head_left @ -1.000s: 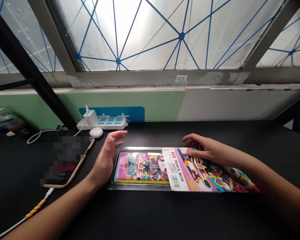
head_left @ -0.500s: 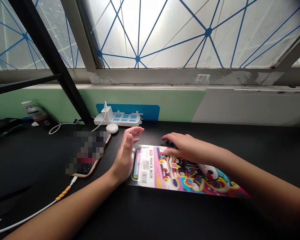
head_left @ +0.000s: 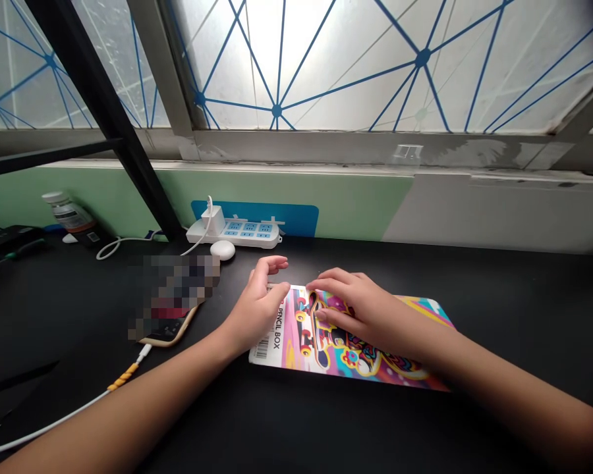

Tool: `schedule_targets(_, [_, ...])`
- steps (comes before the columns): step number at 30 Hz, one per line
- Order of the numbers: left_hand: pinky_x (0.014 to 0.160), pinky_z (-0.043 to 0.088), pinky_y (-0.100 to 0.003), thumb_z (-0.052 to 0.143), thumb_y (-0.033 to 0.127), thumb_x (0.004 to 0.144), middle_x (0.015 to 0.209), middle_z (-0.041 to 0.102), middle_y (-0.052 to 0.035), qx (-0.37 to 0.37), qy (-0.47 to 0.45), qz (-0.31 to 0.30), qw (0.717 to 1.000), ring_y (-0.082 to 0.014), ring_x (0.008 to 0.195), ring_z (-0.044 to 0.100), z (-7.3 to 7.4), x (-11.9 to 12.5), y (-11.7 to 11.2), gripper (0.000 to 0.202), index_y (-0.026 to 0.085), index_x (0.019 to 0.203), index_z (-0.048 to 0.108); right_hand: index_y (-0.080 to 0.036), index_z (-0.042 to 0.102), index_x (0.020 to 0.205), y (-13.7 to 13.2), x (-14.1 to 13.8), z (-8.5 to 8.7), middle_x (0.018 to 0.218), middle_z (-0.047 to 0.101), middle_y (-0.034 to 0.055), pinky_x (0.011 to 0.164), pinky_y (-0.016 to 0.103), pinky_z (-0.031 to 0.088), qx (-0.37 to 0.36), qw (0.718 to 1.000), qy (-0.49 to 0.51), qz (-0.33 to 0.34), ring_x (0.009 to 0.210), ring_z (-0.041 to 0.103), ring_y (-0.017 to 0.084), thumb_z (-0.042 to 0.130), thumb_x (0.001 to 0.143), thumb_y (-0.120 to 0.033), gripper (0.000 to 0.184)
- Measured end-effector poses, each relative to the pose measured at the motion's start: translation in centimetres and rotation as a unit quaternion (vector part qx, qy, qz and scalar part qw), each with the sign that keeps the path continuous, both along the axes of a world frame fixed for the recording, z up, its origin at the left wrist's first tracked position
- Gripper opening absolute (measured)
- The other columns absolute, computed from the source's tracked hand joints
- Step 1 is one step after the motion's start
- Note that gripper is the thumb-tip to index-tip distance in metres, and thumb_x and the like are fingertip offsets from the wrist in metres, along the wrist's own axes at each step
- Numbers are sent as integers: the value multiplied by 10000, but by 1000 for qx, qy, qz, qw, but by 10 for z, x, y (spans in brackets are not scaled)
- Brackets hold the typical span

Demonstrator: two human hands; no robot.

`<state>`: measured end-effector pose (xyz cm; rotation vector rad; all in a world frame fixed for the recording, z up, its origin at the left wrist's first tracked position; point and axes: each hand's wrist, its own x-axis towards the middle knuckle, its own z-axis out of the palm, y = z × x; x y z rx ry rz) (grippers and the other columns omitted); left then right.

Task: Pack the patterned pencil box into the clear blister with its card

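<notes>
A pencil box (head_left: 296, 339) in a bright cartoon card sleeve lies flat on the black desk (head_left: 499, 289), its white "PENCIL BOX" label at the left end. My left hand (head_left: 257, 309) is curled round that left end, thumb on the top edge and fingers behind it. My right hand (head_left: 360, 306) lies flat on the sleeve just to the right, fingers stretched out and pointing left. The two hands almost touch. The sleeve covers the whole box.
A phone (head_left: 170, 319) on a charging cable (head_left: 54, 424) lies left of my left hand. A white power strip (head_left: 237, 232) and a small white round object (head_left: 222, 250) sit by the wall. A bottle (head_left: 69, 214) stands far left beside a slanted black post (head_left: 103, 112).
The card sleeve has slid left over the clear-packed box until it covers it. My right hand moved left with it, and my left hand closed on the left end.
</notes>
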<state>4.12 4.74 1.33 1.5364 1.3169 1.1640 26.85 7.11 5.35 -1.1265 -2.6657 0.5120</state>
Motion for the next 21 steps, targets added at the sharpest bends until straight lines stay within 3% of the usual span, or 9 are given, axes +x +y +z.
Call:
schedule_targets(6, [1133, 382, -473, 486, 231, 939, 1303, 584, -67, 13, 178, -48, 983, -270, 1308, 488, 6, -6, -2, 319, 274, 1240, 584, -262, 541, 1444, -1, 1, -7, 1362, 636, 92, 1011, 468, 435, -12, 1000, -18, -6, 1210, 570, 288, 420, 1042, -537, 502])
schedule_targets(11, [1079, 432, -459, 483, 338, 978, 1252, 633, -66, 30, 266, -77, 960, -284, 1260, 529, 14, -9, -2, 282, 255, 1213, 613, -223, 604, 1333, -4, 0, -7, 1270, 673, 102, 983, 452, 431, 7, 999, -25, -35, 1147, 593, 289, 440, 1031, -535, 464])
schedule_targets(16, [969, 481, -461, 523, 478, 985, 1160, 679, -66, 19, 317, -80, 945, -301, 1133, 598, 19, -11, 1, 301, 258, 1143, 655, -230, 663, 1094, -3, 2, -4, 1052, 712, 79, 796, 394, 461, -5, 994, -52, -92, 937, 636, 279, 475, 976, -647, 472])
schedule_targets(21, [918, 493, -455, 643, 534, 934, 1114, 694, -76, 76, 334, -67, 937, -304, 1059, 623, 20, -17, 2, 340, 237, 1097, 656, -244, 639, 940, 6, 20, 7, 900, 723, 57, 597, 332, 409, -32, 988, -101, -109, 758, 646, 252, 509, 913, -731, 505])
